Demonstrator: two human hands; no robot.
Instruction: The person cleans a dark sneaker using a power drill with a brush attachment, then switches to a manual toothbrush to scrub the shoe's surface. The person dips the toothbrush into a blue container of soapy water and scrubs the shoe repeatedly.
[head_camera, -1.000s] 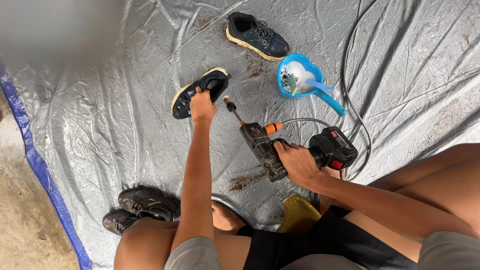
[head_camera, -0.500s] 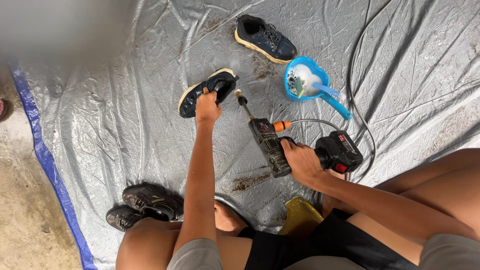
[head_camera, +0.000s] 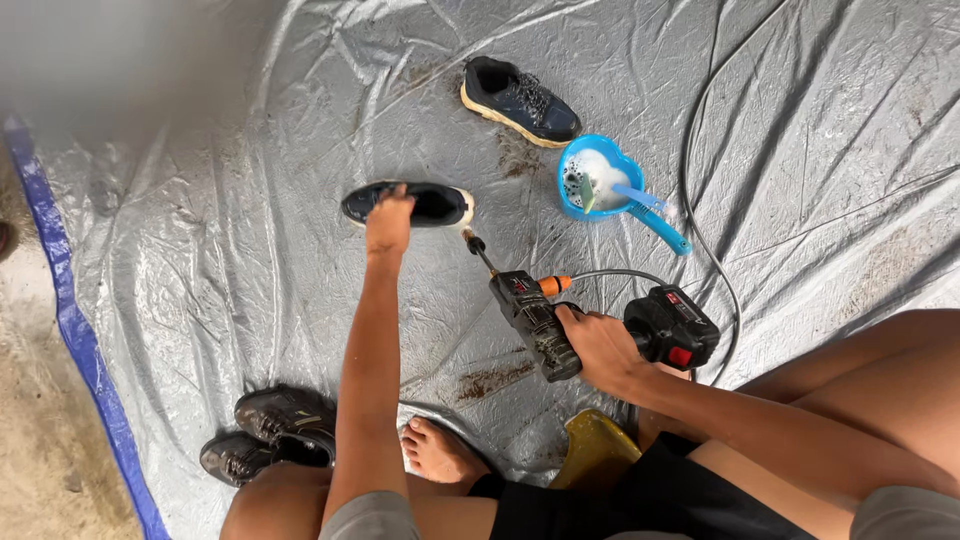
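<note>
Silver-grey tarpaulin (head_camera: 200, 250) is lying crumpled across the ground, streaked with brown mud, with a blue edge (head_camera: 80, 350) running down its left side. Near the middle, the left hand (head_camera: 388, 215) is gripping a dark shoe (head_camera: 425, 205) by its rim, fingers curled over the edge and holding it on its side against the sheet. To the right and nearer, the right hand (head_camera: 600, 345) is wrapping around the grip of a black spray gun (head_camera: 535, 320), whose thin nozzle is pointing up-left with its tip just beside the shoe's toe end. An orange connector is joining a grey hose (head_camera: 700, 200) to the gun, and a black battery pack (head_camera: 672, 325) is sitting at the gun's back end. Farther off, a second dark shoe (head_camera: 520, 100) with a tan sole is lying alone, and just right of it a blue scoop (head_camera: 610, 190) is holding white foam and a brush. At the near left, a pair of muddy dark shoes (head_camera: 265, 435) is resting beside the person's knee, with a bare foot (head_camera: 440, 450) and a yellow stool (head_camera: 595, 450) close by.
</note>
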